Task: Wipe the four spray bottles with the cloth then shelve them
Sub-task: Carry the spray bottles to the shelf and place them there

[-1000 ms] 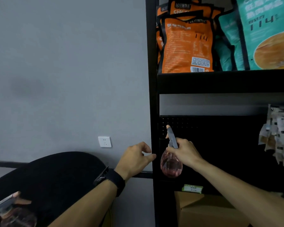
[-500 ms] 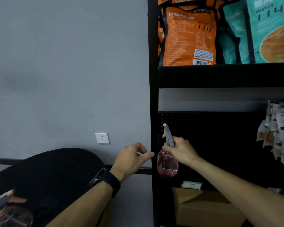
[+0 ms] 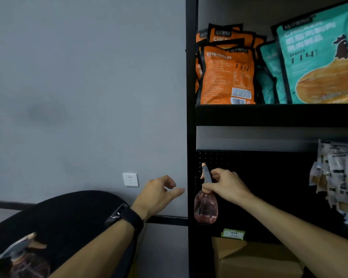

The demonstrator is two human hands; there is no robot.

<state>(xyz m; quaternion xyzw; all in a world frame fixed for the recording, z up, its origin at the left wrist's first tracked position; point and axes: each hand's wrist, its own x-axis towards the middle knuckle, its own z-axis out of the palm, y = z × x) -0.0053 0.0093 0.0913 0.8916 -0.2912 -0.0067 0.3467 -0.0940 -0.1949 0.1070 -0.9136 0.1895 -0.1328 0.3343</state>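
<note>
1. At the bottom left of the frame a second spray bottle [image 3: 18,257] sits on a round black table [image 3: 68,213]. It is brownish and see-through with a grey top. It is likely waiting there for its turn.

2. In the lower middle, the left hand [image 3: 157,194] hangs in the air just left of the black shelf post [image 3: 191,117]. Its fingers are loosely bent and it holds nothing. It looks ready to help or steady things. A black band [image 3: 127,217] is on that wrist.

3. Just right of the post, the pink spray bottle [image 3: 206,207] is at the left end of the dark middle shelf. It is upright, see-through pink, with a grey trigger top and a peach tip. I cannot tell if its bottom is resting on the shelf yet.

4. The right hand [image 3: 227,185] pinches the bottle's neck and top. Holding it up there keeps the bottle straight while it goes in.

5. At the upper right, orange bags [image 3: 227,77] and teal bags [image 3: 317,61] stand on the higher shelf. A brown box [image 3: 255,259] is below.
</note>
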